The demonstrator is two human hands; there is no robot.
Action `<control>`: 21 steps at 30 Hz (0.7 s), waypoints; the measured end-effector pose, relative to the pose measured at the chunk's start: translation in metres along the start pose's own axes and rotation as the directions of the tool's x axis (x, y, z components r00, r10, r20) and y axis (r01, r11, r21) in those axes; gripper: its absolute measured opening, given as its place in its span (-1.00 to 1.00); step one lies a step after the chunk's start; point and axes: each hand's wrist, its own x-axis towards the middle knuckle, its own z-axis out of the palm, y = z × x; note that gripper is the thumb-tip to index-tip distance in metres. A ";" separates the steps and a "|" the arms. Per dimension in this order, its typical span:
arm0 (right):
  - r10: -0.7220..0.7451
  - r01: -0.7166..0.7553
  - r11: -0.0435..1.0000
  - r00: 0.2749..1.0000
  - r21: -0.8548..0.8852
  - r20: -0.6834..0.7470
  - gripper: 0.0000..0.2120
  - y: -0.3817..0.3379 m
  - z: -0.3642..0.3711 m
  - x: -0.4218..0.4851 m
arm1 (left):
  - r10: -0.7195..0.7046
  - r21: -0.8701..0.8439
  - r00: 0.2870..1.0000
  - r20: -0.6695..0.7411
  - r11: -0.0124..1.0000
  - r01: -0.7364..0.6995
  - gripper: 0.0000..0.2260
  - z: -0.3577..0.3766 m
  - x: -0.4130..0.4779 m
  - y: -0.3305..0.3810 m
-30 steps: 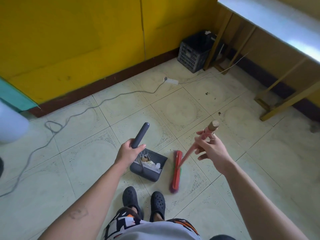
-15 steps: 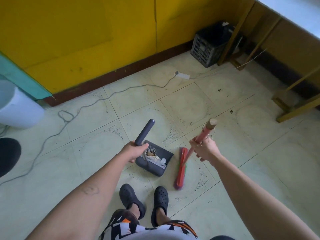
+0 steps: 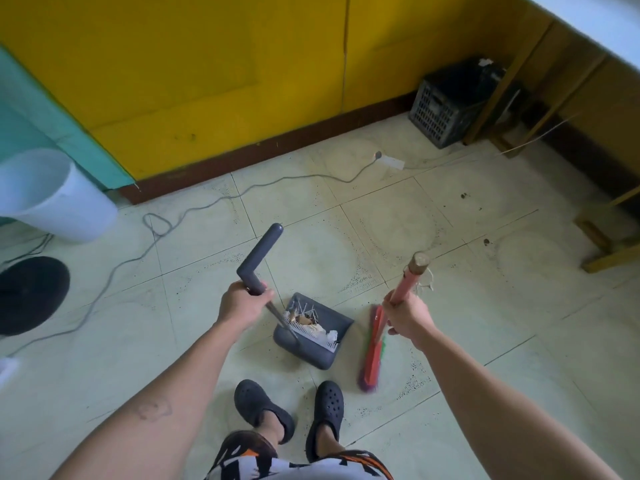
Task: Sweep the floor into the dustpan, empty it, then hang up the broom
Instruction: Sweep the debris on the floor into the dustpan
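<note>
I have the left hand [image 3: 242,304] clenched round the handle of the grey plastic long-handled dustpan [image 3: 334,318], its litter-filled pan at twelve o'clock of the black clogs [image 3: 327,407]. The right hand [image 3: 408,317] grasps the red-sticked broom [image 3: 370,355], whose head lies just beside the pan at three o'clock.

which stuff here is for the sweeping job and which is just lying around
For the job: dustpan, litter in it, broom, probably the white bin for emptying.

Lying about: crate, cable, power strip, black disc.
</note>
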 end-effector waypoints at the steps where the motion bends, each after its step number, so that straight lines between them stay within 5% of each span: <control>1: -0.009 0.009 1.000 1.000 -0.020 -0.005 -0.88 -0.002 0.004 -0.001 | 0.004 0.003 1.000 -0.010 1.000 -0.004 -0.81 -0.005 0.001 0.000; 5: -0.077 0.076 0.992 0.997 -0.104 -0.012 -0.94 -0.024 0.023 -0.010 | 0.019 0.071 0.999 -0.029 0.997 -0.017 -0.81 -0.034 0.005 -0.002; 11: -0.270 0.262 0.904 0.962 -0.337 0.024 -0.76 -0.078 0.045 -0.026 | 0.077 0.222 0.997 -0.030 0.973 -0.068 -0.87 -0.077 0.004 -0.016; 15: -0.339 0.343 0.842 0.937 -0.416 0.086 -0.76 -0.127 0.078 -0.039 | 0.140 0.200 0.984 -0.113 0.973 -0.115 -0.86 -0.122 0.004 -0.040; 21: -0.382 0.417 0.779 0.908 -0.468 0.173 -0.74 -0.200 0.136 -0.058 | 0.043 0.124 0.959 -0.280 0.992 -0.009 -0.84 -0.198 0.008 -0.072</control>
